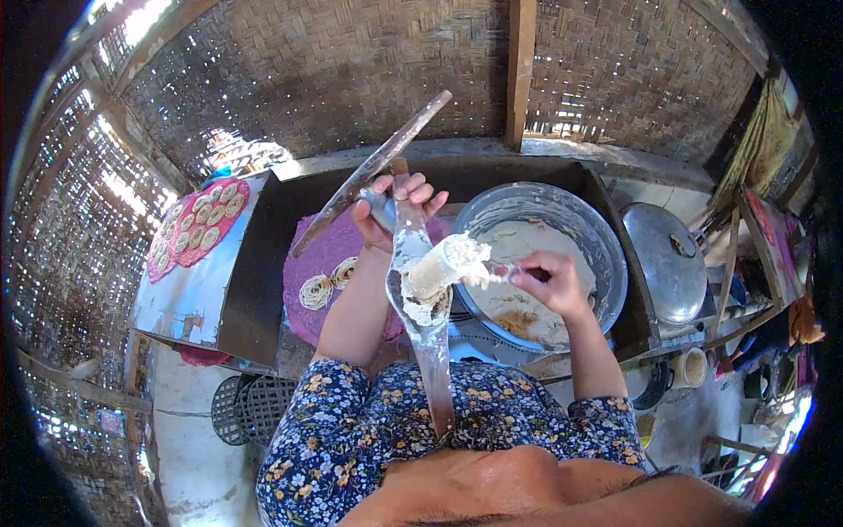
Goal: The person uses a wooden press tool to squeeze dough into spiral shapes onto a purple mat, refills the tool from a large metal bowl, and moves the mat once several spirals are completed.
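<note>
Shirt [500, 402] lay beneath the press [432, 353], clasped by my left grip [414, 189], probably so the tube [428, 272] faced my right grip [553, 283], bunched beside the dough [468, 253]; I couldn't tell what it pinched.

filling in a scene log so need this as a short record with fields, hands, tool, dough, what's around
left hand: gripping the far end of a wooden frame and a grey cylinder
right hand: fingers bent, beside the tube's mouth; contact unclear
tool: frame with a pale tube through it; long wooden bar beyond
dough: crumbly heap at the tube's mouth
basin: round, metal, pale mixture inside
left side: noodle-like coils on a purple mat
right side: lidded metal pot
</note>
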Demonstrator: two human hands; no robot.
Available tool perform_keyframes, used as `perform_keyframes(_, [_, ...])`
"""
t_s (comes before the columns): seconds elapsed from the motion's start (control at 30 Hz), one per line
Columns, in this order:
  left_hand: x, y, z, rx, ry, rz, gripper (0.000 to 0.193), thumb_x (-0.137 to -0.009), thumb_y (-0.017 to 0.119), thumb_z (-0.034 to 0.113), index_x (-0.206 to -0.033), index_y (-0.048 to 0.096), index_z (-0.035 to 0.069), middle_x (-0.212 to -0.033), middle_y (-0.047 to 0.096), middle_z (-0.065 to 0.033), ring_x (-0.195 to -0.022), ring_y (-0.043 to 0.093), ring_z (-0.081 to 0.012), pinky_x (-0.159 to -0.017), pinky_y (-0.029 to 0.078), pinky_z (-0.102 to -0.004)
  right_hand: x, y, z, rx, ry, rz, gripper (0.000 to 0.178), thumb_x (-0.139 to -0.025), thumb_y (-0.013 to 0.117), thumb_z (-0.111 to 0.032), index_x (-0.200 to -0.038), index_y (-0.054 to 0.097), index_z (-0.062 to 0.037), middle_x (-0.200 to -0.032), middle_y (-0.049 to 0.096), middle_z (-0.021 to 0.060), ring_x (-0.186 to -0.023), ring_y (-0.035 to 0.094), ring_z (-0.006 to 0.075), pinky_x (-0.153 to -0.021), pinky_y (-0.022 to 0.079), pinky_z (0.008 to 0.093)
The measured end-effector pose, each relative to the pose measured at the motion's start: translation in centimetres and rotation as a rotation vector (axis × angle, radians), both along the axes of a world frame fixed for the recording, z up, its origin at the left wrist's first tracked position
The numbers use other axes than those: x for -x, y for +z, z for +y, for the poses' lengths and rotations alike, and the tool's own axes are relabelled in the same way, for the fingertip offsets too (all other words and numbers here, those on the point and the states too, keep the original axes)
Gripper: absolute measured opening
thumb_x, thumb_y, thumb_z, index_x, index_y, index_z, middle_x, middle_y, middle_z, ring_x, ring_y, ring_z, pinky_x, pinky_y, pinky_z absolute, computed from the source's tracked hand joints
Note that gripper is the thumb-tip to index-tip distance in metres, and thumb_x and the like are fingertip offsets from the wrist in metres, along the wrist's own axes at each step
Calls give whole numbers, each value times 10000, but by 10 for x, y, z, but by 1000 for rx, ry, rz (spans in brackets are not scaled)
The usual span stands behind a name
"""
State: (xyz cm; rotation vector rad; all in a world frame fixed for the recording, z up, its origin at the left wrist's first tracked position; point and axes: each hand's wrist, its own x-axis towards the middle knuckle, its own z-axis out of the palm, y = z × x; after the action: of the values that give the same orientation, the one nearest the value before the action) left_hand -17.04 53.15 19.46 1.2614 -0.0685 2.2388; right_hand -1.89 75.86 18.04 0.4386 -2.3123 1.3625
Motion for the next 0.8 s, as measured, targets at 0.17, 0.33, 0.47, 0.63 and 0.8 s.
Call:
perform_keyframes(0.17, [12,9,-31,59,102,-7,259,-681,688,274,-891,568,180,-881,392,-23,-845,448,-175,-947,391,-422,-44,9,27,-91,-8,-98,177,-664,726,-97,-787,645,1,-715,624,81,-624,584,141,-562,446,254])
perform_keyframes(0.33, [16,44,-51,122,339,74,287,-653,691,308,-882,558,196,-878,404,-7,-858,431,-172,-840,347,-351,-62,19,50,-431,-475,-317,305,-697,696,-191,-909,621,14,-881,621,114,-808,576,180,-712,443,296])
perform_keyframes(0.47, [2,72,-27,143,344,87,236,-633,699,322,-835,608,239,-845,391,25,-814,425,-135,-846,362,-344,-50,12,-8,231,156,-281,824,-710,587,-612,-1194,471,45,-1195,506,171,-1114,462,260,-940,351,370])
perform_keyframes(0.63, [-17,77,-22,134,247,413,310,-665,703,287,-905,549,164,-855,357,8,-864,454,-175,-978,362,-444,-36,38,-120,1383,1190,-784,1067,-660,418,-762,-1363,150,-6,-1066,496,314,-578,558,249,-472,448,323])
perform_keyframes(0.8, [-56,66,-99,796,1140,607,657,-691,704,252,-1251,417,63,-1324,356,-122,-1221,350,-223,-1007,308,-384,-20,54,-116,1221,1205,-714,901,-713,579,-529,-1296,229,62,-880,537,242,-431,508,188,-308,385,237])
